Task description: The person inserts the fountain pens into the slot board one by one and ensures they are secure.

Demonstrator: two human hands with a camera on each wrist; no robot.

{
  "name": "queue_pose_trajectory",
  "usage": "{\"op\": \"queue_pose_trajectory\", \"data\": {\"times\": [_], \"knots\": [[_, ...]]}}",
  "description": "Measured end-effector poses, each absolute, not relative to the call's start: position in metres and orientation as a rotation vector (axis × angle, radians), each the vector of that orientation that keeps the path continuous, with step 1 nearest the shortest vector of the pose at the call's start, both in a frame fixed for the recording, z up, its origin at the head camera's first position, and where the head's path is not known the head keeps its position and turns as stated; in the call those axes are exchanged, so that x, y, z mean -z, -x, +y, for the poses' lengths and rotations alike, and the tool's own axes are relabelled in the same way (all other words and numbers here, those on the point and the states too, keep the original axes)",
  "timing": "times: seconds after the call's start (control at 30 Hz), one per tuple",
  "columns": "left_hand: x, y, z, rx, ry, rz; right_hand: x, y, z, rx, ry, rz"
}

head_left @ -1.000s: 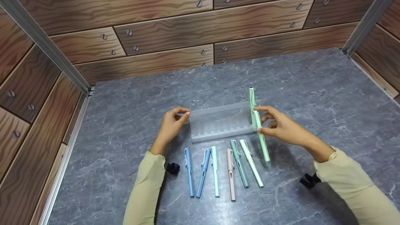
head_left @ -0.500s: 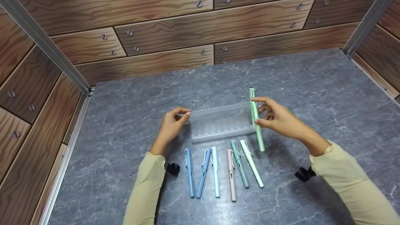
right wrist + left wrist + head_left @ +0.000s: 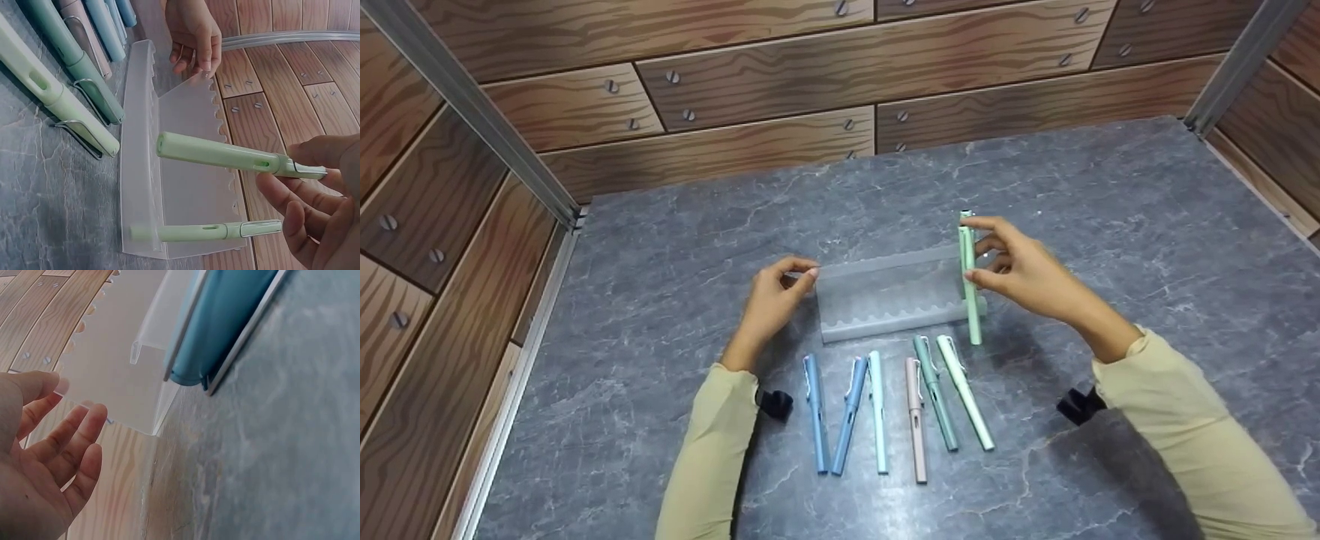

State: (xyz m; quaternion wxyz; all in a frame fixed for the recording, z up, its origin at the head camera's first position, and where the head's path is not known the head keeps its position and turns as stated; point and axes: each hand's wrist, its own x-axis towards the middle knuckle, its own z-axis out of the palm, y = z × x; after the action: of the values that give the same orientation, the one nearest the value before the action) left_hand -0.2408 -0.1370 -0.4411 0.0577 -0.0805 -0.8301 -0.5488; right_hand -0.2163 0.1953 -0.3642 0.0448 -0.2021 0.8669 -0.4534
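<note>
A translucent pen stand [image 3: 885,281] with scalloped edges rests tilted on the table. My left hand [image 3: 776,292] pinches its upper left corner between thumb and forefinger. In my right hand [image 3: 1024,274] a light green pen [image 3: 214,152] is pinched near its clip end, over the stand's right end. Another light green pen [image 3: 197,232] lies in the end slot, partly hidden behind the held pen in the head view. In front of the stand lie two blue pens [image 3: 815,416], a pale blue pen [image 3: 877,412], a pinkish-brown pen [image 3: 916,424], a dark green pen [image 3: 935,394] and a pale green pen [image 3: 966,394].
The grey marbled table [image 3: 675,247] is bounded by wood-patterned walls [image 3: 757,82] at the back and sides. A metal rail [image 3: 521,360] runs along its left side. Black wrist cameras [image 3: 775,403] hang under both sleeves.
My right hand has moved away from me and slightly left, carrying the light green pen closer alongside the one in the stand. The left hand and the loose pens stay put.
</note>
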Motion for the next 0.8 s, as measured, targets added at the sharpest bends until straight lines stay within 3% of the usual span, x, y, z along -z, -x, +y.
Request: {"op": "queue_pose_trajectory", "data": {"times": [0.8], "knots": [[0.44,0.241,-0.137,1.664,0.234,-2.532,0.375,0.231,0.188,1.387,0.589,2.907]]}}
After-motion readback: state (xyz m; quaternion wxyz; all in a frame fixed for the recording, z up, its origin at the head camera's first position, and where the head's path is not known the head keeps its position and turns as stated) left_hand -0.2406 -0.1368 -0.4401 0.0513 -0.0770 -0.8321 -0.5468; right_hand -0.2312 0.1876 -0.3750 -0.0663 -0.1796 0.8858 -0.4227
